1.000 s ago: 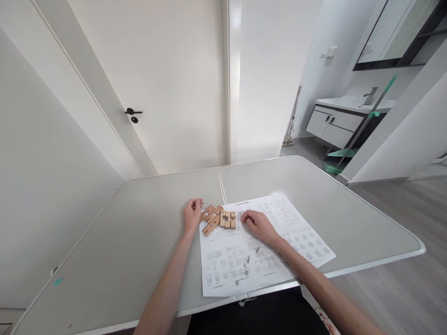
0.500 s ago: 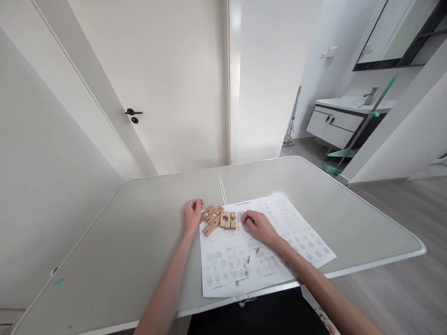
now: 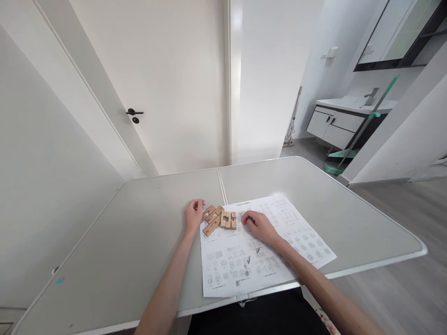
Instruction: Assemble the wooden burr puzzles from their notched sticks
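Note:
Flat brown wooden pieces with slots (image 3: 212,227) lie overlapping on the upper left corner of a printed paper sheet (image 3: 223,270). Against their right side stands a small group of pale notched wooden blocks (image 3: 228,220), set close together. My left hand (image 3: 194,215) rests on the table just left of the brown pieces, its fingers curled in and nothing seen in them. To the right of the blocks, my right hand (image 3: 257,224) lies on the sheet with loosely curled fingers. A small gap separates it from the blocks, and it shows nothing held.
The grey folding table (image 3: 132,251) has a seam (image 3: 221,186) running across it and a pale raised rim. Beyond it is a white door with a black handle (image 3: 134,112). A washbasin cabinet (image 3: 334,123) and a green broom (image 3: 333,168) stand at the far right.

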Action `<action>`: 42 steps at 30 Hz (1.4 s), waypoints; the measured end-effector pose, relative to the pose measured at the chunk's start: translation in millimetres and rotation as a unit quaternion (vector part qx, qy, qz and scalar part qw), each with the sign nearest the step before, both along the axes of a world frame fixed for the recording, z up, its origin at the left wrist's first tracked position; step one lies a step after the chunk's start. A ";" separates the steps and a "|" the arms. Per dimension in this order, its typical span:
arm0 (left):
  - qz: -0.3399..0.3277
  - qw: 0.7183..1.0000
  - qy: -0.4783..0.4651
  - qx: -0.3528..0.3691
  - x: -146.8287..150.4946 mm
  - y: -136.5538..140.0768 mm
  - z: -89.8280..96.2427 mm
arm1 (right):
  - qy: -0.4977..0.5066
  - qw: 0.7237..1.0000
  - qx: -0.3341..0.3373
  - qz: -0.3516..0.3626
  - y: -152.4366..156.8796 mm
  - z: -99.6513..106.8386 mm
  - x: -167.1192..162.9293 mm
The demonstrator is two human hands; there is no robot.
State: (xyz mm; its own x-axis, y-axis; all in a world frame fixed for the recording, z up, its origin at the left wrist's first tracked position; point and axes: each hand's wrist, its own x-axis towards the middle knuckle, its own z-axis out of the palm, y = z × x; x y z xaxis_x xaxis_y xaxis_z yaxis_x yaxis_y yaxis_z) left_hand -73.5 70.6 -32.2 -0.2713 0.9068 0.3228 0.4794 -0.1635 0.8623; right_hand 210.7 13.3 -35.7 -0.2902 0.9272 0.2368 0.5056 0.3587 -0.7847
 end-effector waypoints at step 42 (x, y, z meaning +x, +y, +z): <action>-0.188 0.924 0.332 0.005 -13.1 -32.7 40.4 | 0.007 1.000 -0.002 0.000 -1.7 1.3 0.6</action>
State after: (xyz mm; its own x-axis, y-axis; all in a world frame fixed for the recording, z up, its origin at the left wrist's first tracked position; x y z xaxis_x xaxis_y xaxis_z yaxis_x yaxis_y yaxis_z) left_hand -86.6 37.9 8.1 0.3237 0.8928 0.3132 0.8099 -0.4326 0.3962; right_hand 211.3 11.6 -34.4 -0.2867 0.9280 0.2379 0.4948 0.3560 -0.7928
